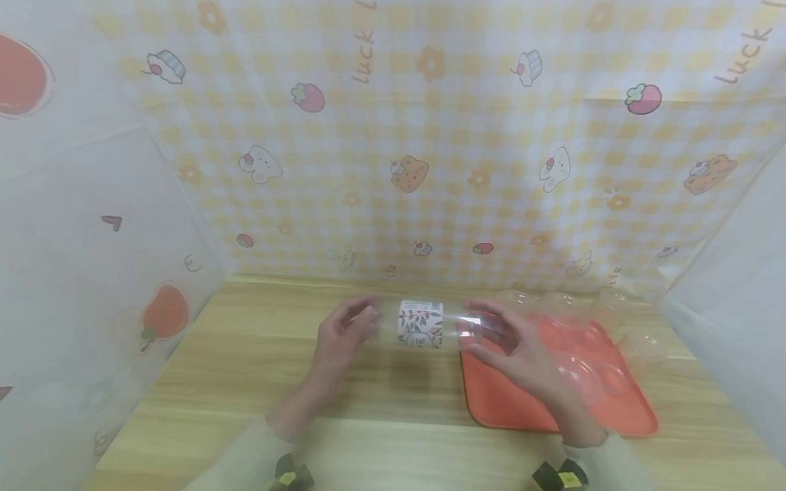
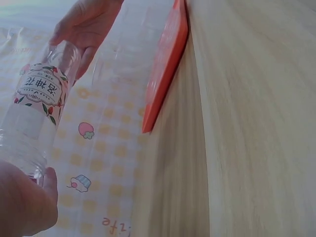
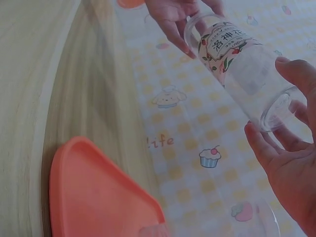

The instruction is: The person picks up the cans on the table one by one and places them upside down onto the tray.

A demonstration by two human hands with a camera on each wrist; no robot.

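Observation:
A clear plastic jar (image 1: pixel 421 324) with a flowered paper label lies sideways in the air above the wooden table, held between both hands. My left hand (image 1: pixel 340 337) grips its left end, with thumb and fingers around the rim. At the other end, my right hand (image 1: pixel 518 354) holds the jar's base between thumb and fingers. The right wrist view shows the thumb on one side of the jar (image 3: pixel 256 74) and the fingertips on the other. Ridges ring the end by my left hand in the left wrist view; no lid shows there. The jar looks see-through inside.
An orange-red tray (image 1: pixel 510 402) lies at the right, partly beneath my right forearm. Clear round plastic pieces (image 1: pixel 577 378) sit on it, and several more stand behind and beside it. A patterned cloth (image 1: pixel 430 136) hangs behind the wooden table (image 1: pixel 245 382).

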